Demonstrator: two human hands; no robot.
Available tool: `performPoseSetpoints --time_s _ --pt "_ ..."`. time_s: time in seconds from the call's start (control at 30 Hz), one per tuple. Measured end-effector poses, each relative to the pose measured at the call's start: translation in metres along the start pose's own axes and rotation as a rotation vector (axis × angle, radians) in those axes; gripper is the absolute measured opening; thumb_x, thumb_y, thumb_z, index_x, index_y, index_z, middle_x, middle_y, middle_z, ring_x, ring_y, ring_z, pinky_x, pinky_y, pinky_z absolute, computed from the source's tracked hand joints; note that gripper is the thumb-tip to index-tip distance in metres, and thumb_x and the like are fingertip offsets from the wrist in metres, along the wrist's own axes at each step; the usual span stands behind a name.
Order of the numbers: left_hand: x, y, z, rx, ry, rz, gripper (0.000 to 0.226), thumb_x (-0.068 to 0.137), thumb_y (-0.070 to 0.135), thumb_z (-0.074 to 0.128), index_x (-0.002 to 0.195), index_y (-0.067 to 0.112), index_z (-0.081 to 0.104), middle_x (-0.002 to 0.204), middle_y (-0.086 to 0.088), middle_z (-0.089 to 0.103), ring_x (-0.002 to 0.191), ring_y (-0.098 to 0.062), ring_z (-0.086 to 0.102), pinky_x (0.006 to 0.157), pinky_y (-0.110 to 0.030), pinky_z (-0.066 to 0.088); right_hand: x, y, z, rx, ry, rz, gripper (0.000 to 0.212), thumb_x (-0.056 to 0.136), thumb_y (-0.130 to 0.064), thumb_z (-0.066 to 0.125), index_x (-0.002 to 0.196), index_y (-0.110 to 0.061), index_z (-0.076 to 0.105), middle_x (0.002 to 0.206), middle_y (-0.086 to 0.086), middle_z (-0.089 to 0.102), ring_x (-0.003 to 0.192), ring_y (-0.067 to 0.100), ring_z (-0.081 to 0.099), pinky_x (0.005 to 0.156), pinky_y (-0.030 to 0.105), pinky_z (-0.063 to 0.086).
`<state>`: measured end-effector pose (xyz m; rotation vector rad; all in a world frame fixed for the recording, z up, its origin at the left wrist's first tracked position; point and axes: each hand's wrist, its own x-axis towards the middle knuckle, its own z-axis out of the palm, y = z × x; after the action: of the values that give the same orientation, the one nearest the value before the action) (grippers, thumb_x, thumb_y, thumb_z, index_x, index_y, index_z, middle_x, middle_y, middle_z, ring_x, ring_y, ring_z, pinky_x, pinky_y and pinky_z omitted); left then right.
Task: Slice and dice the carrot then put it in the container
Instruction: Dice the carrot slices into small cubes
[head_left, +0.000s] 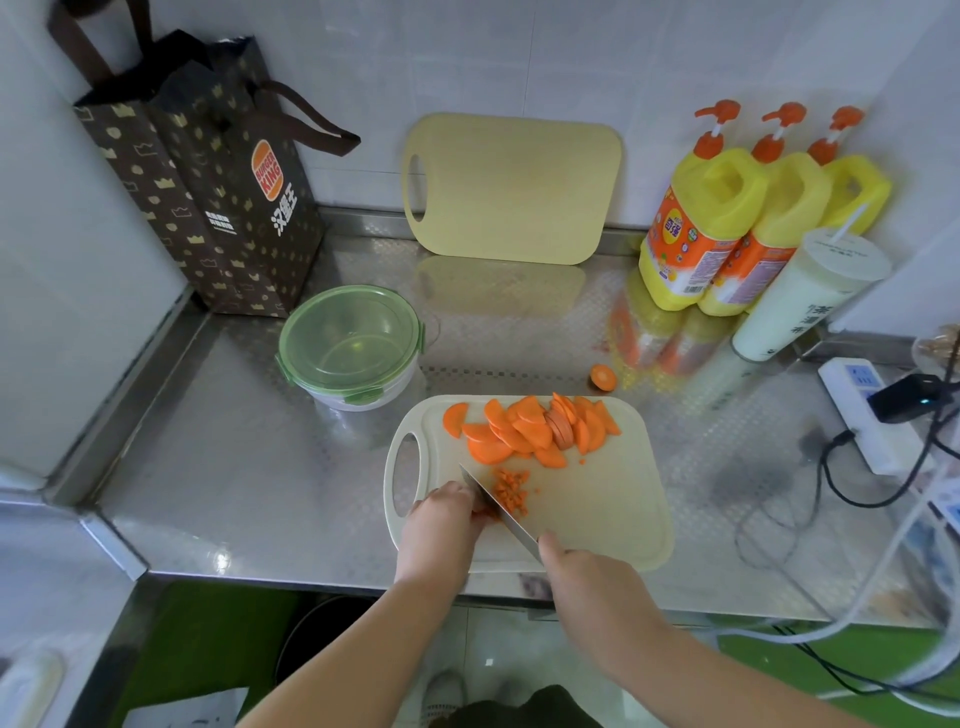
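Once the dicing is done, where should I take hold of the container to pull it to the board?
Hold the container by its clear wall under the lid rim, coming from the near right, the board side. It is round and low; the bag crowds its far left and clips jut at front and left.

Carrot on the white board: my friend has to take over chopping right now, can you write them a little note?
Left hand: fingers curled over a carrot piece on the white cutting board.
Right hand: grips the knife, blade down beside the left fingers.
Done: half-moon slices piled at the board's far side, small diced pile by the blade.
Left: dice the slices, lift the green lid off the container, tip the dice in. A carrot end lies on the counter.
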<state>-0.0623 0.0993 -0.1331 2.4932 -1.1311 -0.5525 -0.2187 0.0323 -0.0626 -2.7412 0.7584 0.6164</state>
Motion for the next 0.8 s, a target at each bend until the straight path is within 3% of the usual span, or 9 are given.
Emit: performPoseSetpoints --time_s 0.1,0.2,0.27,0.4,0.5,0.63,0.8 --pt "0.0 0.0 -0.001 0.002 -0.006 -0.011 0.021 0.092 0.035 0.054 0.103 0.022 0.066 0.102 0.004 0.063 0.092 -0.017 0.06 0.079 -0.029 0.049 0.001 0.001 -0.001 0.032 -0.018 0.012 0.021 0.095 -0.005 0.041 0.112 -0.017 0.036 0.065 -0.006 0.035 0.056 0.015 0.041 0.045 0.024 0.025" --pt "-0.001 -0.001 -0.003 -0.013 -0.005 -0.009 0.02 0.093 0.035 0.053 0.101 0.022 0.065 0.101 0.004 0.06 0.094 -0.017 0.058 0.08 -0.029 0.047 0.0 0.007 -0.006 0.101 -0.005 0.022 0.01 0.098 -0.016 0.04 0.101 -0.021 0.032 0.066 -0.007 0.034 0.061 0.017 0.043 0.045 0.023 0.023" --pt "-0.002 -0.001 -0.004 -0.023 -0.002 0.017 0.019 0.093 0.034 0.053 0.1 0.023 0.067 0.101 0.003 0.06 0.096 -0.018 0.057 0.082 -0.03 0.046 -0.001 0.011 -0.007 0.131 0.019 0.021 0.007 0.1 -0.021 0.039 0.105 -0.02 0.034 0.066 -0.008 0.034 0.062 0.018 0.043 0.046 0.022 0.022" --pt "-0.004 -0.005 -0.004 -0.043 0.0 0.005 0.019 0.093 0.032 0.055 0.1 0.022 0.068 0.099 0.002 0.061 0.094 -0.018 0.058 0.085 -0.032 0.047 -0.003 0.009 -0.003 0.1 0.072 0.01 0.025 0.1 -0.022 0.04 0.124 -0.015 0.035 0.065 -0.01 0.033 0.056 0.015 0.039 0.044 0.023 0.021" --pt "-0.003 -0.006 -0.002 -0.05 0.0 -0.005 0.02 0.092 0.034 0.055 0.097 0.019 0.067 0.095 0.001 0.062 0.091 -0.018 0.06 0.083 -0.034 0.049 -0.003 0.004 -0.001 0.087 0.086 -0.003 0.027 0.101 -0.025 0.039 0.126 -0.015 0.034 0.065 -0.009 0.033 0.061 0.019 0.043 0.044 0.023 0.022" --pt "-0.003 -0.007 -0.001 -0.061 0.011 -0.012 0.019 0.091 0.034 0.057 0.097 0.019 0.066 0.095 0.002 0.062 0.09 -0.018 0.06 0.083 -0.035 0.049 -0.003 0.001 -0.001 0.071 0.098 -0.003 0.031 0.101 -0.021 0.041 0.13 -0.015 0.033 0.069 -0.008 0.038 0.052 0.008 0.035 0.044 0.022 0.022" --pt "-0.002 -0.007 0.001 -0.055 0.02 -0.008 0.019 0.09 0.037 0.056 0.099 0.022 0.065 0.095 0.005 0.063 0.089 -0.017 0.06 0.081 -0.033 0.049 -0.003 -0.003 -0.003 0.026 0.08 0.0 0.032 0.1 -0.016 0.042 0.13 -0.013 0.032 0.075 -0.005 0.044 0.061 0.017 0.045 0.044 0.022 0.023"
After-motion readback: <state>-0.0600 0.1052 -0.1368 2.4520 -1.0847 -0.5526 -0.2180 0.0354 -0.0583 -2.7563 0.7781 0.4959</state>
